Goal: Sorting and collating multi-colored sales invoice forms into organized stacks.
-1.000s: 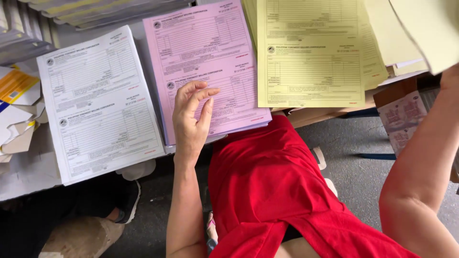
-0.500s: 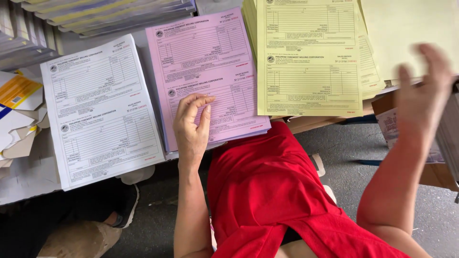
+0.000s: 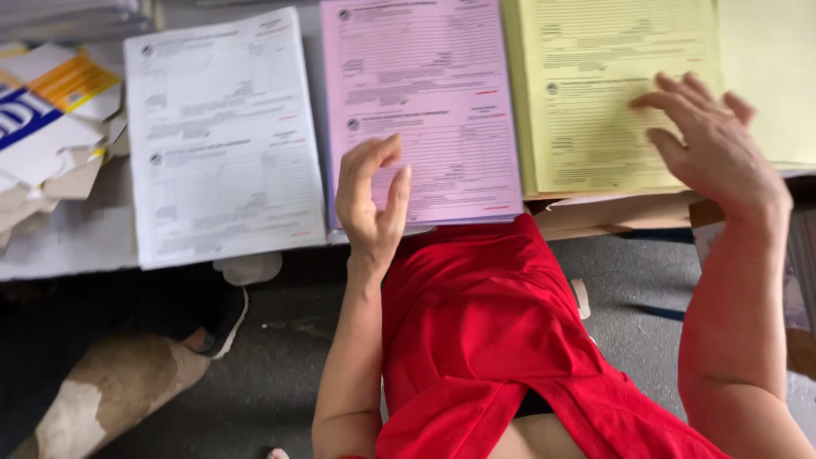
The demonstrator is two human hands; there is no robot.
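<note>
- I see my left hand (image 3: 371,200) with fingers loosely curled, holding nothing, over the pink form stack (image 3: 422,106) at the desk's near edge.
- My right hand (image 3: 710,140) is spread open, empty, above the yellow form stack (image 3: 595,93) toward the right.
- The white form stack (image 3: 223,136) lies left of the pink one, overhanging the near edge.

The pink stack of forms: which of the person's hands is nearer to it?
The left. The left hand is over the lower left corner of the pink stack, fingers curled. The right hand is off to the side, spread over the yellow stack.
</note>
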